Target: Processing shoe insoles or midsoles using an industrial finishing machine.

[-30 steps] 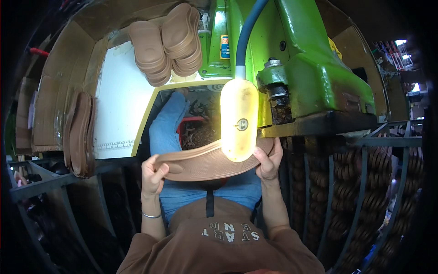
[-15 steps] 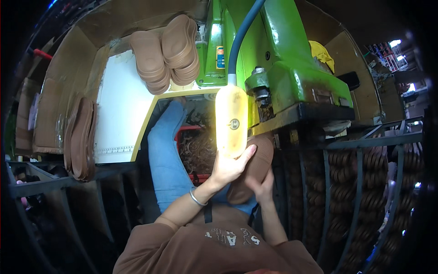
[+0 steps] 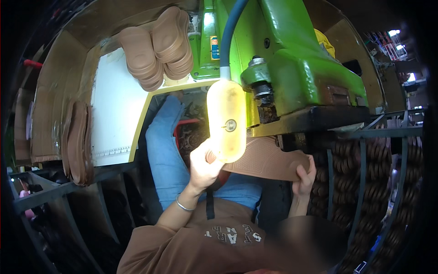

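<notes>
A brown shoe sole (image 3: 269, 162) is stretched sideways between my two hands, its patterned face showing. My left hand (image 3: 204, 166), with a silver bangle on the wrist, closes on its left end, partly behind the glowing yellow lamp (image 3: 226, 109). At the other end, my right hand (image 3: 305, 178) pinches the sole with the thumb on the patterned face. The upper edge of the sole lies below the dark working head of the green machine (image 3: 301, 82), and part of it is covered there. Whether the sole touches the machine I cannot tell.
Stacks of brown soles (image 3: 171, 45) stand on the white table (image 3: 114, 105) at the back left, with several more soles (image 3: 76, 144) upright at its left edge. A red bin (image 3: 182, 122) with shavings sits below. Racks of soles (image 3: 376, 182) fill the right.
The sole has turned from a steep slant to lying sideways under the machine head. My right hand has moved right to its far end, and my left hand has shifted slightly left.
</notes>
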Tool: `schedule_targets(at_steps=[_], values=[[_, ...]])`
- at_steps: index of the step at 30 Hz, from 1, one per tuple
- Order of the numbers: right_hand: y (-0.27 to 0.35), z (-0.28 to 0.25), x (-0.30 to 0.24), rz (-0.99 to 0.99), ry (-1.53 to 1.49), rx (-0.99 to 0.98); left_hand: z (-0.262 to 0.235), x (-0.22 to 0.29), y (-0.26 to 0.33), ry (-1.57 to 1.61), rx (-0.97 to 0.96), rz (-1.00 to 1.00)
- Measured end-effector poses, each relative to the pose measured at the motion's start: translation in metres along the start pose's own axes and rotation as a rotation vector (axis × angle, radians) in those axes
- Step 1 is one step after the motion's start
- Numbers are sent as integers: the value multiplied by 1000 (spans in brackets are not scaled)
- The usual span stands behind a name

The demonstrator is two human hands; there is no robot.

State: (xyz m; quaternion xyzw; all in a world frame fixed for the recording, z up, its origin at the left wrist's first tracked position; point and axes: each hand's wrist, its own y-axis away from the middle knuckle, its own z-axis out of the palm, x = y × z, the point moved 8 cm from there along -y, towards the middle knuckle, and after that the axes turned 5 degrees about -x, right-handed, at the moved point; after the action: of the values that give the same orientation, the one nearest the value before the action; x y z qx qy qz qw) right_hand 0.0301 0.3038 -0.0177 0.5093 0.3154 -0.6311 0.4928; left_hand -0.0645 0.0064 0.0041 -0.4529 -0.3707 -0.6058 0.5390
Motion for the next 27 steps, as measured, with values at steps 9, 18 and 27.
schedule_targets(at_steps=[9, 18, 27], values=[[-55, 80, 9, -88, -145, -252, -77, 1, 16, 106, 39, -107], [-46, 168, 8, -207, 435, -415, -146, -35, 54, 119, 71, -287], [-51, 178, 4, -214, 402, -396, -42, -109, 101, -300, -379, -481]])
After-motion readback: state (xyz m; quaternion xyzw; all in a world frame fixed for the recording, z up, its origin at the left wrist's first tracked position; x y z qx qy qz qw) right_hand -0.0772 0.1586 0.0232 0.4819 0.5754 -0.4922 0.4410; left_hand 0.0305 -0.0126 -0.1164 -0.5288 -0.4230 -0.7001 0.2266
